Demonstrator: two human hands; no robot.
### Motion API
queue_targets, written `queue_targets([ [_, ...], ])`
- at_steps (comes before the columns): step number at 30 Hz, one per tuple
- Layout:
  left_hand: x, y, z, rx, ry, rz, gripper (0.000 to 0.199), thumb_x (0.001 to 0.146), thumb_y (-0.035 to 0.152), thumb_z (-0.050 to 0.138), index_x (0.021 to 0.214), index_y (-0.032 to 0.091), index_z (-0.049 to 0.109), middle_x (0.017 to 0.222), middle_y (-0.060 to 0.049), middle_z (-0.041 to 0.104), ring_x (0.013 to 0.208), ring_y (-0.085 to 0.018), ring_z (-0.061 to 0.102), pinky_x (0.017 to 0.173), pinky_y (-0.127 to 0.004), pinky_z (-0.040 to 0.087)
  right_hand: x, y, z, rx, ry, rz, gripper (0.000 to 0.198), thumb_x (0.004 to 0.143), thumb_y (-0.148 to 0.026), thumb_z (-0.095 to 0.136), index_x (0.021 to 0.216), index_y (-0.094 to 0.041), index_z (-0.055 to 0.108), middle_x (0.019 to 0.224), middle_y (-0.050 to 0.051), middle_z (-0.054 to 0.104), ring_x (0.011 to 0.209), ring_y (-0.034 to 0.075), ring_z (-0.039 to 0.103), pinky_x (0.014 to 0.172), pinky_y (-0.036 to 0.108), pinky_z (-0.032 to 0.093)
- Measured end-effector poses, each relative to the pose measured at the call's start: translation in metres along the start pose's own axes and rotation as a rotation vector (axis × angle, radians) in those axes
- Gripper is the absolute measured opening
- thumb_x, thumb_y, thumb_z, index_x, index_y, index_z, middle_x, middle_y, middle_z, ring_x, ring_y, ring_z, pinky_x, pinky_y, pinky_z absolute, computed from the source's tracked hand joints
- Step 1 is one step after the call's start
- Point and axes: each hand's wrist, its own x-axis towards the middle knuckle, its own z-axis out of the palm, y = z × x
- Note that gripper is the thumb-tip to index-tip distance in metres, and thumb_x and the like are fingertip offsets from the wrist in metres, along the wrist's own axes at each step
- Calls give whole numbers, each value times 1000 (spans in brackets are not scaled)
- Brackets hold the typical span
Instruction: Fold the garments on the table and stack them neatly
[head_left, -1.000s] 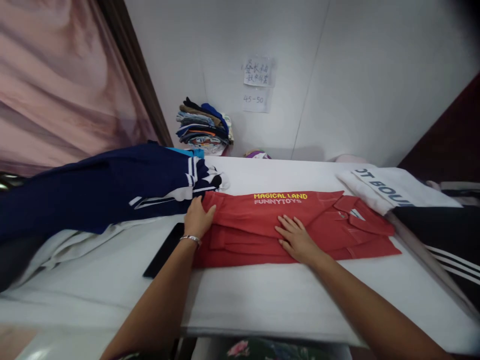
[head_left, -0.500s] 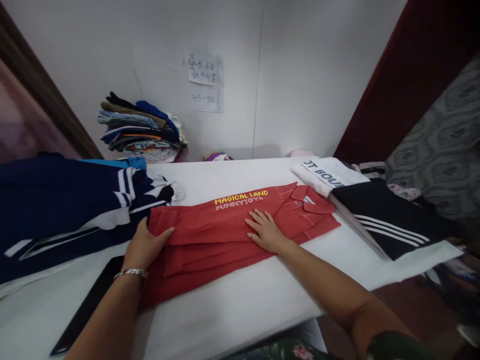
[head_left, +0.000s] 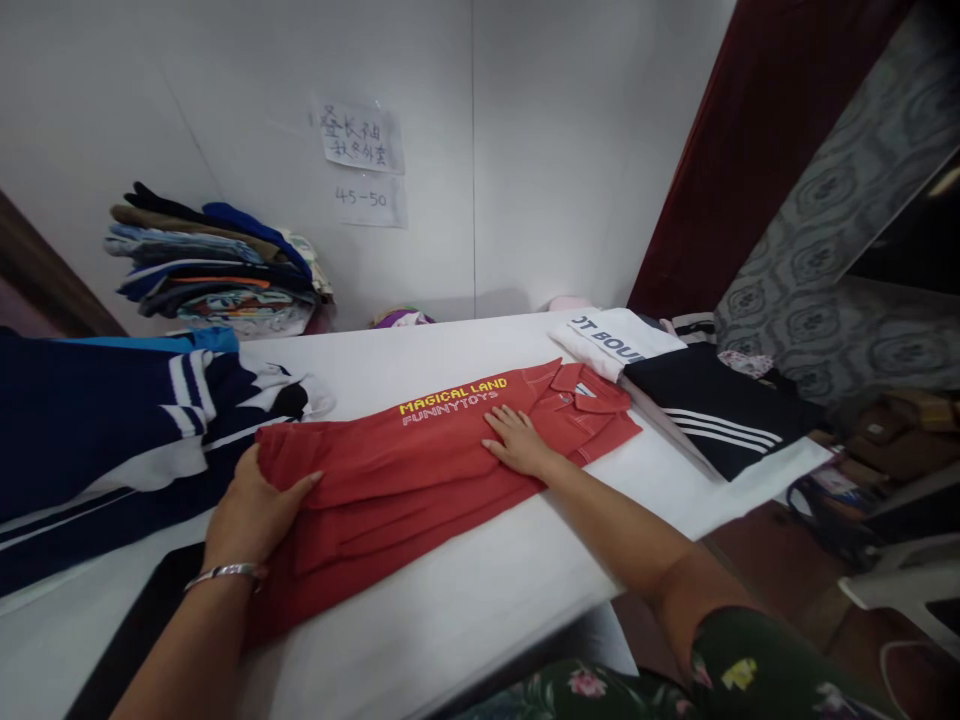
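Note:
A red collared shirt [head_left: 420,460] lies on the white table, folded lengthwise, with its collar to the right and yellow and white lettering on top. My left hand [head_left: 259,505], with a silver bracelet on the wrist, grips the shirt's left end. Its thumb rests on the cloth, while the other fingers are mostly hidden at the far side of that edge. Flat on the shirt, just below the lettering, lies my right hand [head_left: 517,440] with its fingers stretched out.
Navy garments with white stripes [head_left: 112,430] are heaped at the left. A tall stack of folded clothes [head_left: 217,260] stands behind, by the wall. On the right of the white table [head_left: 360,360] lie a white lettered garment [head_left: 637,335] and black striped clothing [head_left: 720,405]. A dark flat object [head_left: 142,630] sits near my left forearm.
The view has swung to the right. My left hand has closed further around the shirt's left end, which is lifted slightly. My right hand stays flat on the shirt.

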Motion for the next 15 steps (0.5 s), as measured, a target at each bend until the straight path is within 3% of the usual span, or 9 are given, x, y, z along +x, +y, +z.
queue_targets([
  [5,2,1,2,-26,9,33,79,74,60,55,138,20,32,130,-14,55,112,-33,58,91,-45,48,1,5,7,-31,-46,14,59,94,-49,39,144,-18,35,153,11,29,142,26,18,114,50,13],
  [9,3,0,1,-24,-7,36,84,72,63,56,139,17,32,131,-17,54,112,-37,57,91,-47,47,8,1,-6,39,-110,35,62,93,-53,37,144,-18,36,153,12,27,143,28,17,113,51,14],
  [15,1,0,2,-39,2,35,82,74,62,55,139,18,33,131,-17,55,115,-35,56,91,-47,48,39,-14,-16,-7,-11,108,61,93,-53,37,144,-19,35,155,12,21,144,28,11,113,51,10],
])
